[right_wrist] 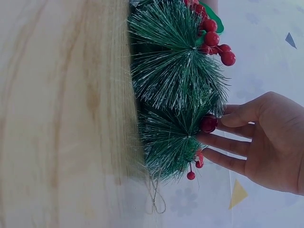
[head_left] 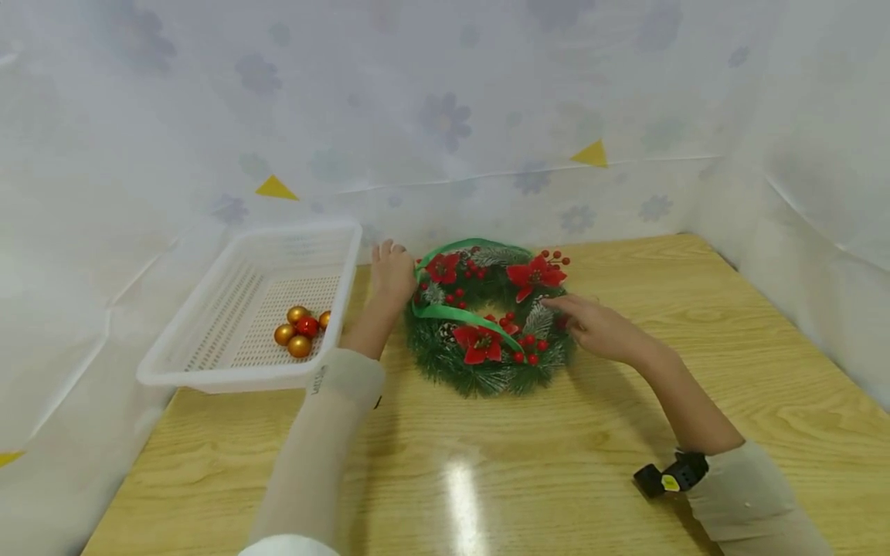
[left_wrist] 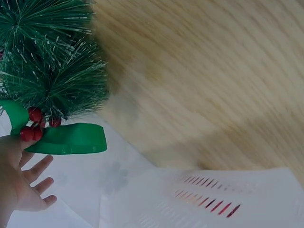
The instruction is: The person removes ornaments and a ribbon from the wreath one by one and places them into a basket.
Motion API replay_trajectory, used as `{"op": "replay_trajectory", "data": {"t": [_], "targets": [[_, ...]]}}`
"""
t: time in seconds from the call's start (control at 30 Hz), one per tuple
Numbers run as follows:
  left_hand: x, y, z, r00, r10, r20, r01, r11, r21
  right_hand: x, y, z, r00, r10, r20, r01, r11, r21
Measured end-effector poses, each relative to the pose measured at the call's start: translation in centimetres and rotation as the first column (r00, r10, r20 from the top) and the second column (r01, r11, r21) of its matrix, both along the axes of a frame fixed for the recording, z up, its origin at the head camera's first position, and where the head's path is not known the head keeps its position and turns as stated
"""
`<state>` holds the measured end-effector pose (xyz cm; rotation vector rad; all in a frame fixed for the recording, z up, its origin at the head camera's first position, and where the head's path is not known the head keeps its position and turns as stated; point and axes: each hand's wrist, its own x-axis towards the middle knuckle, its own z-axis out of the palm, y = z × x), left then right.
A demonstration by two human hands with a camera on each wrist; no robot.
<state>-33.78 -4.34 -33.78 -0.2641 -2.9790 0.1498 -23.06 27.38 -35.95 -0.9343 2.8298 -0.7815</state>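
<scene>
A green Christmas wreath (head_left: 490, 378) with red poinsettias (head_left: 480, 344), red berries (head_left: 531, 347) and frosted tips lies on the table. A green ribbon (head_left: 455, 313) loops loosely over it. At the wreath's left edge, my left hand (head_left: 392, 274) pinches the ribbon's bend between thumb and index finger; the other fingers spread outward in the left wrist view. My right hand (right_wrist: 266, 142) is at the right side, thumb and fingertips around a dark red shiny bauble (right_wrist: 209, 123) against the needles. In the head view the bauble is mostly hidden by that hand.
On the left stands a white plastic basket (head_left: 239, 378) with several gold baubles (head_left: 299, 347) and a red bauble (head_left: 307, 327) inside. A twine loop (right_wrist: 154, 199) hangs off the wreath. White flower-printed sheeting (head_left: 445, 93) rises behind the wooden table (head_left: 556, 479).
</scene>
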Motion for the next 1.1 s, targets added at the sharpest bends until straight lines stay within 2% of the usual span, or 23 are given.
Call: {"op": "replay_trajectory", "data": {"t": [0.1,0.27,0.4,0.57,0.77,1.1], "targets": [[0.0,-0.3,0.4,0.999,-0.02,-0.044,0.021,1.0,0.003,0.0,-0.1,-0.1,1.0,-0.002,-0.004,0.002,1.0,0.003],[0.3,-0.5,2.1,0.99,-0.054,-0.134,0.06,0.997,0.038,-0.2,0.0,0.0,1.0,-0.004,-0.01,0.004,1.0,0.001],[0.7,-0.3,3.3,0.968,-0.069,-0.241,0.1,0.988,0.119,-0.3,0.0,0.0,1.0,-0.01,-0.005,0.01,1.0,0.004],[0.4,0.0,4.5,0.94,-0.039,-0.339,0.104,0.979,0.176,-0.2,0.1,0.0,1.0,-0.009,-0.004,0.009,1.0,0.007],[0.1,0.1,6.9,0.91,-0.004,-0.414,0.09,0.978,0.187,-0.4,0.1,-0.2,1.0,-0.006,-0.009,0.006,1.0,0.008],[0.7,-0.7,10.7,0.863,0.007,-0.504,0.109,0.974,0.2,-0.7,0.0,-0.3,1.0,-0.004,-0.008,0.004,1.0,0.01]]}}
